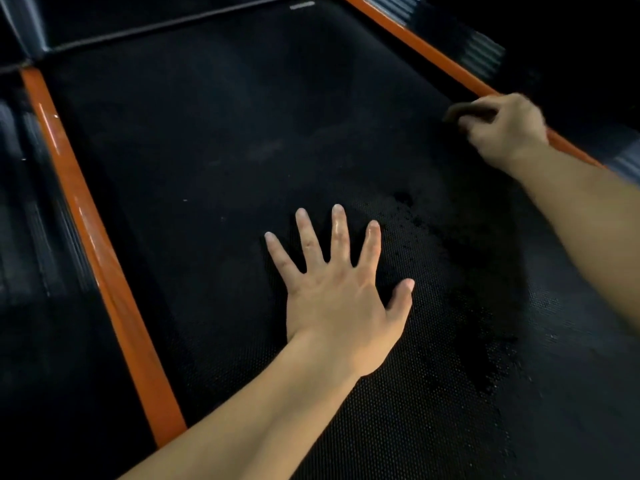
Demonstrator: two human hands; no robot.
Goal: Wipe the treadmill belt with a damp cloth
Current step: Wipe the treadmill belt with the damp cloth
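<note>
two bare hands are showing over the treadmill. your left hand (pixel 341 299) is lying flat on the belt (pixel 225 150), palm down, with the fingers straight and spread wide and the thumb out to the right, holding nothing. your right hand (pixel 505 129) is reaching to the far right side of the belt with its fingers curling round a dark cloth (pixel 467 114). hand and cloth are blurring, so you cannot tell how the cloth is folded, only that a dark end of it is sticking out to the left of the knuckles.

the cloth is sitting at the belt's right edge, just beside the right orange strip (pixel 426 51), and your right hand is covering part of that strip. between your two forearms a darker speckled patch (pixel 478 306) is looking wet. it is running from near your left fingertips down toward the lower right.

the widest open room is lying ahead of your left hand and off to its left, where the dark textured belt is stretching bare up to the left orange strip (pixel 97 244). the two strips are marking the belt's long edges and are drawing closer together toward the far end. outside each strip a ribbed side rail is running alongside, the left one (pixel 45 237) in deep shadow and the right one (pixel 485 53) catching a little light. at the far end a dark cross bar (pixel 156 26) is closing off the belt.
</note>
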